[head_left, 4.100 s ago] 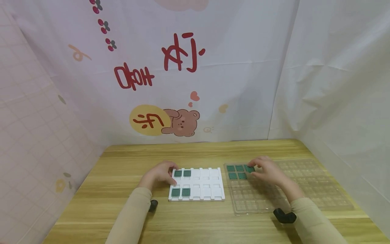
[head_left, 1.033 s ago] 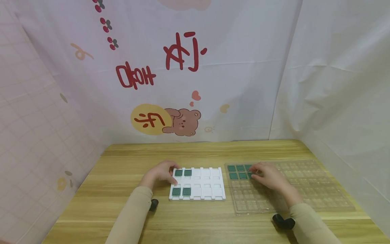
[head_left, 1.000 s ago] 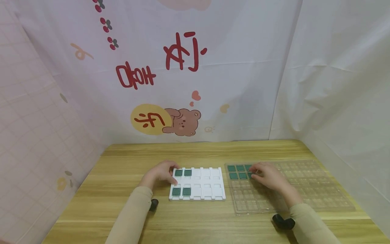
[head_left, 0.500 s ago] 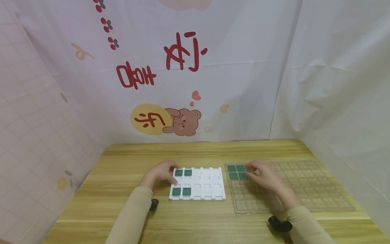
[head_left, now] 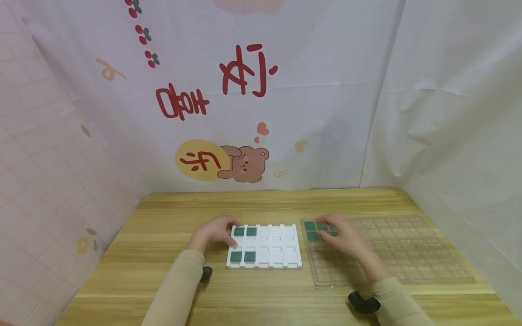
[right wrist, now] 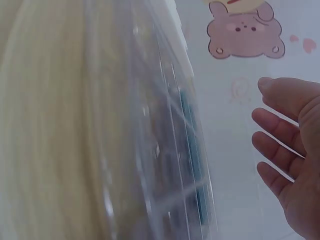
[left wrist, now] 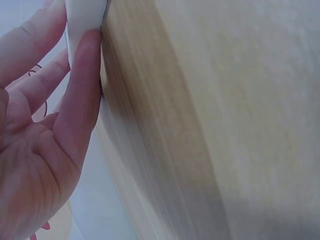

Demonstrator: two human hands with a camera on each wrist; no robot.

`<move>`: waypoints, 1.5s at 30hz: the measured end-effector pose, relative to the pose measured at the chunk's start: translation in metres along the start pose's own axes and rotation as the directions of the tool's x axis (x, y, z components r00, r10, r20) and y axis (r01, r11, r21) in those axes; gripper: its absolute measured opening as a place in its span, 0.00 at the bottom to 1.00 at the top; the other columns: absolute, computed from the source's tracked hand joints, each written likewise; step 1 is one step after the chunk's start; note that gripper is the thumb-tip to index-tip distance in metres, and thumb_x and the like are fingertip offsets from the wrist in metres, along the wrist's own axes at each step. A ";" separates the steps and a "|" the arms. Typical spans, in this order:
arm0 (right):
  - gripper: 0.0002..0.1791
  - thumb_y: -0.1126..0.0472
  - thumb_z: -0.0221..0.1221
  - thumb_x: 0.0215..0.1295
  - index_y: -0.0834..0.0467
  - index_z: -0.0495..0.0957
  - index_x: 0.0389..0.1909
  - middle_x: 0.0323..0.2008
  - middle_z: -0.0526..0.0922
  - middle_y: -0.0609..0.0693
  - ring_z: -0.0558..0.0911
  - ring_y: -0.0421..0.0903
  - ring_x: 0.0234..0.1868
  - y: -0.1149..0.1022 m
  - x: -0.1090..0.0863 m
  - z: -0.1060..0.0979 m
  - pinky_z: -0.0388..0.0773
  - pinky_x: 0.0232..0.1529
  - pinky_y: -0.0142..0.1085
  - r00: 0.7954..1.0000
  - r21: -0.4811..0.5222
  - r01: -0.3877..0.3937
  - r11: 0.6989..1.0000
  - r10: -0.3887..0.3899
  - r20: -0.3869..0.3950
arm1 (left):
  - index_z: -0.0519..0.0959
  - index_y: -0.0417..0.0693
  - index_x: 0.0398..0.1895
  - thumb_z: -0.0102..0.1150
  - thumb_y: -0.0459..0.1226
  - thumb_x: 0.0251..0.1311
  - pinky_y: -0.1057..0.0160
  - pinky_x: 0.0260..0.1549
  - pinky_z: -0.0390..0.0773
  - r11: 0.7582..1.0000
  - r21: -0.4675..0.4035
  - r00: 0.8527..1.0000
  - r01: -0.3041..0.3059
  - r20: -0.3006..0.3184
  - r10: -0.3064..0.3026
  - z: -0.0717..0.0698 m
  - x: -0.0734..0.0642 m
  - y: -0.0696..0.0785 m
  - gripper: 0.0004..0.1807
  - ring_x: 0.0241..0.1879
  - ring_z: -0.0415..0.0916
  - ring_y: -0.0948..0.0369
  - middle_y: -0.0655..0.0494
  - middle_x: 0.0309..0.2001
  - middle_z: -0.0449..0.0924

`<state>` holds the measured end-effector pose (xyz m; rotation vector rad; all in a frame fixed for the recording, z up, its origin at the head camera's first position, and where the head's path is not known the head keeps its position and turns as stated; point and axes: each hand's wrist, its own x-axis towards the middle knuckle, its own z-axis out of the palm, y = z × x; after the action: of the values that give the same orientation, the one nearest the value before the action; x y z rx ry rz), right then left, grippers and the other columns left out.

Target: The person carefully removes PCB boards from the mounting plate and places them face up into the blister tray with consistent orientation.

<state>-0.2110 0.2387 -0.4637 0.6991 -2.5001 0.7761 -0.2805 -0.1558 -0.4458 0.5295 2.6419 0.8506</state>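
In the head view my left hand holds the left edge of a white tray, fingers at the far corner and thumb lower down. Green square chips sit in its two left columns. In the left wrist view the thumb and fingers meet the tray's white edge. My right hand hovers over the left end of a clear plastic tray, fingers apart and nothing visible between them. Below it lie green chips in the tray's pockets, some hidden by the fingers.
The wooden table carries both trays, with a narrow gap between them. The clear tray extends right towards the table's right edge. A white printed curtain stands behind the table and at both sides.
My right hand has moved left across the chips in the clear tray, uncovering those at the right and covering others. My left hand and the white tray stay put.
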 end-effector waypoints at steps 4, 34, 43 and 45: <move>0.18 0.64 0.71 0.55 0.60 0.83 0.49 0.46 0.85 0.51 0.80 0.54 0.48 -0.010 0.005 0.006 0.74 0.49 0.53 1.000 0.016 -0.001 1.000 0.001 -0.019 | 0.81 0.47 0.50 0.82 0.36 0.39 0.55 0.45 0.69 1.000 0.007 1.000 0.007 -0.002 -0.007 0.001 0.000 0.000 0.30 0.42 0.67 0.56 0.53 0.39 0.73; 0.18 0.60 0.72 0.57 0.56 0.83 0.49 0.48 0.84 0.46 0.78 0.48 0.52 -0.071 0.043 0.062 0.73 0.53 0.47 0.995 0.082 0.098 0.992 -0.100 0.020 | 0.81 0.48 0.50 0.82 0.35 0.39 0.55 0.44 0.68 1.000 0.003 1.000 0.019 -0.004 -0.019 0.001 0.000 0.001 0.30 0.42 0.67 0.56 0.53 0.39 0.72; 0.20 0.58 0.71 0.58 0.54 0.82 0.51 0.49 0.83 0.47 0.77 0.50 0.54 -0.074 0.053 0.079 0.71 0.55 0.48 0.992 0.063 0.113 0.992 -0.117 0.054 | 0.81 0.46 0.50 0.82 0.33 0.40 0.59 0.38 0.69 0.999 -0.030 1.000 0.015 0.002 -0.015 0.002 0.000 0.000 0.29 0.37 0.68 0.57 0.53 0.36 0.72; 0.20 0.57 0.71 0.57 0.54 0.82 0.51 0.49 0.83 0.47 0.77 0.50 0.54 -0.075 0.055 0.084 0.71 0.55 0.48 0.991 0.059 0.116 0.991 -0.119 0.055 | 0.80 0.46 0.50 0.82 0.33 0.40 0.59 0.39 0.69 0.999 -0.026 1.000 0.019 0.003 -0.019 0.002 0.000 0.001 0.30 0.38 0.68 0.57 0.53 0.37 0.72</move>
<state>-0.2316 0.1158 -0.4680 0.8925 -2.4709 0.7963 -0.2799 -0.1544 -0.4469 0.4975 2.6256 0.8772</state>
